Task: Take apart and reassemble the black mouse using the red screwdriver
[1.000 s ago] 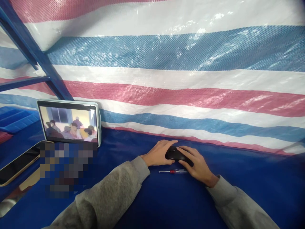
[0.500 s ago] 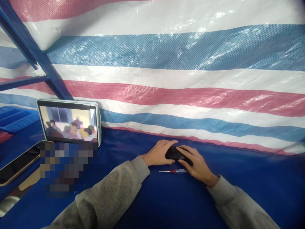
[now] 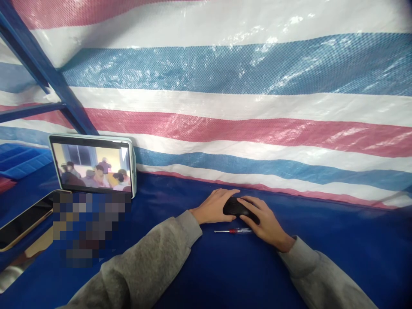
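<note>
A black computer mouse (image 3: 237, 207) lies on the blue table surface between my two hands. My left hand (image 3: 215, 207) grips its left end, thumb at the near side and fingers reaching around the far side. Over its right end, my right hand (image 3: 264, 219) is closed with the fingers on top and the thumb at the near edge. Parts of the mouse are hidden under the fingers. Just in front of it lies a small screwdriver (image 3: 235, 231) with a red and clear handle, its shaft pointing left; the right hand partly covers the handle end.
A tablet (image 3: 93, 165) playing a cartoon stands upright at the back left. Before it lies a phone (image 3: 27, 219), beside a pixelated patch. Blue trays (image 3: 25, 161) sit at the far left, below a blue metal frame (image 3: 48, 77). A striped tarp (image 3: 244, 128) hangs behind the table.
</note>
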`<state>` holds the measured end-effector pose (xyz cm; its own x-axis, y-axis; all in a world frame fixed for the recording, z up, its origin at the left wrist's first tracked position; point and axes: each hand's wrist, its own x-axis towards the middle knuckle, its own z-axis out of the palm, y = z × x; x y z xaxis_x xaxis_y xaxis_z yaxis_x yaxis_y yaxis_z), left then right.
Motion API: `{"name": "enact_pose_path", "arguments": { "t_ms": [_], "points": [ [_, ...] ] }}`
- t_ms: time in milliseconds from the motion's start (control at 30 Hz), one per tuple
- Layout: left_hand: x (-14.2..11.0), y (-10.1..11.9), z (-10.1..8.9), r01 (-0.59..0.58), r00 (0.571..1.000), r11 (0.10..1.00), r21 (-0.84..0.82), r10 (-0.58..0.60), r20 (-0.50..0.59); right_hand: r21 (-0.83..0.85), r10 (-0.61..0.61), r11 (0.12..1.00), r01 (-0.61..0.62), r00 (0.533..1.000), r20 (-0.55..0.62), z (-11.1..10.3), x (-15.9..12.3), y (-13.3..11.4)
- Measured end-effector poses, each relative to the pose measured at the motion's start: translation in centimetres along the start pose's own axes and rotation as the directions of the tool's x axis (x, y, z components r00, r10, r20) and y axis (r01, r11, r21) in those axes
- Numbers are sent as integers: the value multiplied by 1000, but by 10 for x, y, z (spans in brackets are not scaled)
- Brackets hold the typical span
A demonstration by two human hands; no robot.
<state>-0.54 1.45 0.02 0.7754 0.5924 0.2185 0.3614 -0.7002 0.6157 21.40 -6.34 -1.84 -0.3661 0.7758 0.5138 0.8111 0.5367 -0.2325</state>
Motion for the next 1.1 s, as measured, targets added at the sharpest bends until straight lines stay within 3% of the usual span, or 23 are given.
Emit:
{"name": "enact_pose_path", "arguments": {
  "t_ms": [767,1100],
  "points": [
    [1,-2,1,-16,1000,1000,-1,16,-2,35,54,998,-56,997,63,2,2,-4],
    [0,0,1,4,1000,1000,-4,-4,8,74,78,994,-76,997,-17,0,0,-2]
  ]
}}
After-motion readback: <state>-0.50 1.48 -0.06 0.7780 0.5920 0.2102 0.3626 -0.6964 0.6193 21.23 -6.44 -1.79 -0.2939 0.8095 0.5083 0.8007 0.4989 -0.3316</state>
